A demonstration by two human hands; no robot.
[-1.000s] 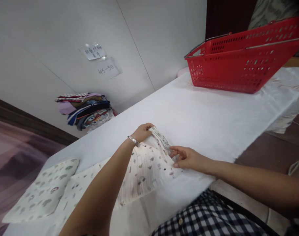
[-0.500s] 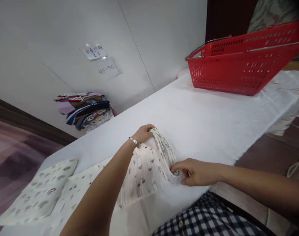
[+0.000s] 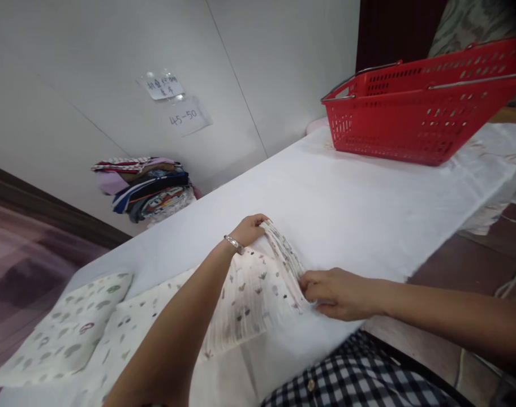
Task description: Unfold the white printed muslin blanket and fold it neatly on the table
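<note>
A white cloth (image 3: 249, 299) with small printed plants and dots lies on the white-covered table, its right end gathered into a layered, folded edge. At the far corner of that edge, my left hand (image 3: 250, 230), below a silver bracelet, pinches the layers between thumb and fingers. My right hand (image 3: 334, 294) grips the near corner, its fingers curled on the layers. Further left is a folded white cloth (image 3: 63, 333) with grey-green mushroom-like prints, partly over more of the printed cloth.
A red plastic basket (image 3: 394, 124) with metal handles stands at the table's far right. Against the wall sits a stack of folded fabrics (image 3: 151, 186). Two paper signs (image 3: 190, 116) are stuck on the wall above. The white tablecloth (image 3: 347, 209) stretches between cloth and basket.
My right hand has moved slightly up and closed further around the near corner. The rolled layers there now look flatter and more aligned. My left hand stays at the far corner.
</note>
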